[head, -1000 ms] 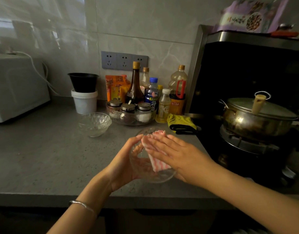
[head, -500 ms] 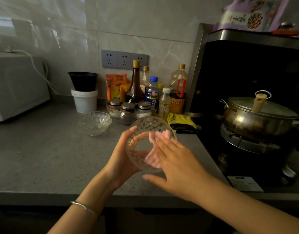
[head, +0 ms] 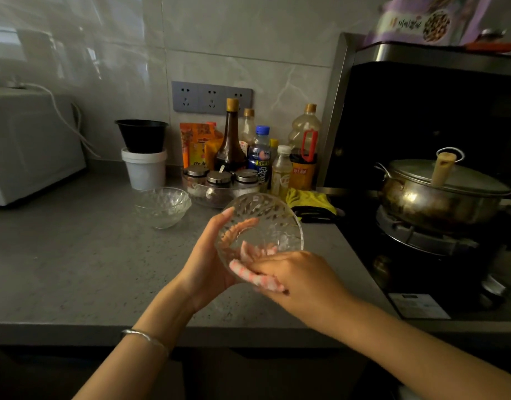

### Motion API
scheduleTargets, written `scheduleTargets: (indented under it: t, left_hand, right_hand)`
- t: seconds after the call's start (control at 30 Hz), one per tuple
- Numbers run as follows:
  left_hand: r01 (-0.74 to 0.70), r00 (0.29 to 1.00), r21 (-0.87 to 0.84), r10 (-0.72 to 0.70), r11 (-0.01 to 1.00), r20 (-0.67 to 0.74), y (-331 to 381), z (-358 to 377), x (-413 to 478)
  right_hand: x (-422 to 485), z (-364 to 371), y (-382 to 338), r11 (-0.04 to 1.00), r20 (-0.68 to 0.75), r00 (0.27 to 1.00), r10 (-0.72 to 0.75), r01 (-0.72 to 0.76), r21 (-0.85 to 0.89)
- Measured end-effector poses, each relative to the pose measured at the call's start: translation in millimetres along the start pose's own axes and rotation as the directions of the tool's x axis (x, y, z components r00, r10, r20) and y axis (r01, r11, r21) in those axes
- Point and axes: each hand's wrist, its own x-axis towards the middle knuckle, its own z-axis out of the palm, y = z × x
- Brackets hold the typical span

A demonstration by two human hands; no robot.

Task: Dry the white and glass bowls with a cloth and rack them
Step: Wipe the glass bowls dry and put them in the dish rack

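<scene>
glass bowl (head: 260,226) held tilted over the counter (head: 75,255) edge, l hand (head: 208,264) curled round its left side, r hand (head: 300,275) pinching pink striped cloth (head: 248,274) on its lower rim: mid-dry imo, 2nd glass bowl (head: 162,206) sits on counter, no rack or white bowl in view.

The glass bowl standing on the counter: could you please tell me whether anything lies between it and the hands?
Nothing visible does: only bare countertop separates the standing glass bowl from the hands. Both are occupied: the left hand grips the held glass bowl, the right hand holds a striped cloth at its rim.
</scene>
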Motion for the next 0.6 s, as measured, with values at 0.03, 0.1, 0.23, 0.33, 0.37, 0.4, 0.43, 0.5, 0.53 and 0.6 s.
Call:
scheduleTargets:
  t: [0.03, 0.1, 0.23, 0.33, 0.37, 0.4, 0.43, 0.5, 0.53, 0.6]
  left_hand:
    - [0.014, 1.000, -0.009, -0.014, 1.000, 0.008, -2, -1, 1]
    - [0.031, 0.999, -0.031, -0.030, 0.999, 0.022, -4, -3, 3]
    - [-0.020, 0.999, 0.151, 0.014, 0.988, 0.040, -13, 2, 9]
    - [-0.095, 0.995, 0.230, 0.091, 0.969, 0.030, -15, 2, 10]
    - [-0.126, 0.992, 0.209, 0.126, 0.970, 0.013, -13, 0, 11]
    - [-0.151, 0.988, 0.188, 0.155, 0.970, -0.003, -8, -2, 12]
    - [-0.171, 0.984, 0.180, 0.177, 0.969, -0.014, -4, -3, 11]
    - [-0.181, 0.982, 0.191, 0.188, 0.965, -0.019, 2, -4, 9]
    - [-0.181, 0.982, 0.209, 0.187, 0.961, -0.005, 3, -4, 8]
    - [-0.189, 0.981, 0.227, 0.193, 0.956, 0.004, 4, 0, 5]
  right_hand:
    - [0, -2, 1, 1.000, 0.007, 1.000, -0.019, 0.019, 0.005]
    - [-1, -8, 5, 0.996, -0.011, 1.000, 0.009, -0.008, 0.093]
    - [8, -26, 24, 0.702, 0.048, 0.944, 0.328, -0.277, 0.657]
    - [7, -35, 34, 0.365, 0.156, 0.899, 0.409, -0.318, 0.875]
    - [6, -38, 34, 0.312, 0.170, 0.900, 0.402, -0.309, 0.899]
    - [5, -40, 33, 0.278, 0.175, 0.902, 0.394, -0.299, 0.913]
    - [5, -42, 33, 0.241, 0.183, 0.899, 0.397, -0.294, 0.925]
    - [6, -45, 35, 0.154, 0.189, 0.899, 0.396, -0.267, 0.951]
    - [6, -47, 36, 0.109, 0.191, 0.903, 0.384, -0.250, 0.962]
    - [7, -49, 35, 0.040, 0.196, 0.913, 0.357, -0.225, 0.974]
